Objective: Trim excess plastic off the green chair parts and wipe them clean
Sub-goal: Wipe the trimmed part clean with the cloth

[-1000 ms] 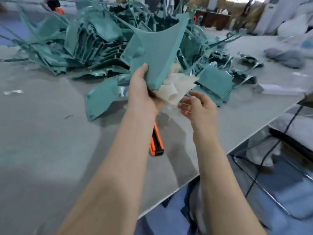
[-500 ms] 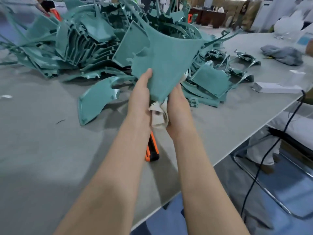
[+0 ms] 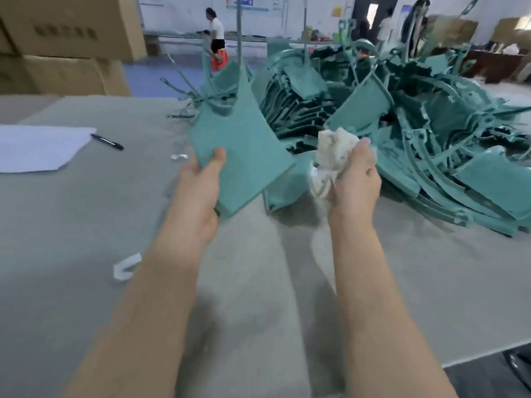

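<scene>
Flat green chair part [image 3: 244,150] held tilted above table, heap of green parts [image 3: 402,116] behind

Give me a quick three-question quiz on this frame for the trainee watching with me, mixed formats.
1. True or false: the left hand grips a green chair part.
2. The right hand holds: A) a knife, B) a white rag, C) a brush.
3. Fill in: the black pen lies beside a sheet of ____.
Key: 1 true; 2 B; 3 paper.
</scene>
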Motion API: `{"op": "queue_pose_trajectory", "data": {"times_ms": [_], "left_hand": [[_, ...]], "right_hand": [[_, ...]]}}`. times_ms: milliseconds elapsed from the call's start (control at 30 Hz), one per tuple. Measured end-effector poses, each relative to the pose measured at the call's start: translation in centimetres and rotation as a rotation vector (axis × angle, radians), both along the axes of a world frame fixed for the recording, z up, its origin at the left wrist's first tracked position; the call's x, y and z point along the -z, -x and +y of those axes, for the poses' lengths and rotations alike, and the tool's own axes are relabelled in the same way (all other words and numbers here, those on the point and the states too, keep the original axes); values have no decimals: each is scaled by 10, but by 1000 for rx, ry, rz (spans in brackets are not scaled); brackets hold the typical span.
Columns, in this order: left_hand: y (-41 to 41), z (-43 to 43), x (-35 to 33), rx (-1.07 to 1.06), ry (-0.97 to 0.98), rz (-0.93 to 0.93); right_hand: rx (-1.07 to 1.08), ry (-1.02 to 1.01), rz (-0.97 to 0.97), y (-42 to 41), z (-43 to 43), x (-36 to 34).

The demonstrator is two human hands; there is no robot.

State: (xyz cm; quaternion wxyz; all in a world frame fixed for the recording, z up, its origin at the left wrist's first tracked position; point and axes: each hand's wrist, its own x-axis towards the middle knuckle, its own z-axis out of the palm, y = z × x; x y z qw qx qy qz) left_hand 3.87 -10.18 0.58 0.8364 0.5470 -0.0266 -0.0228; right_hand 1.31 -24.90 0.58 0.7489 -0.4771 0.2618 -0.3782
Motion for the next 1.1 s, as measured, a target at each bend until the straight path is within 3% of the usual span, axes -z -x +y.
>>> {"op": "queue_pose_trajectory", "data": {"times_ms": [67,200,267,333,433,600,733,833,900,967,1100], "left_hand": [[-3,22,11,17,84,9],[-7,47,35,223,184,140],[-11,57,40,283,270,194],[-18,70,40,266,323,223],[-23,79,40,240,337,229],[-13,59,35,331,247,223],[-18,74,49,248,495,106],[-22,77,48,269,487,166],[-24,76,43,326,410,206],[-24,74,42,334,359,204],[-36,83,44,269,388,183]], "right_hand": [[-28,191,15,-8,10,7],[-181,862,51,-23,81,23],[-359,1124,105,-25,113,43],[-586,1252,108,-17,139,59],[-721,1296,41,-15,142,65],[-543,1051,374,-66,113,33],[-697,1210,80,-12,172,49],[-635,1307,216,-33,161,51],[-611,1102,360,-64,134,35],[-622,988,323,-68,123,31],[-703,1146,168,-29,160,49]]}}
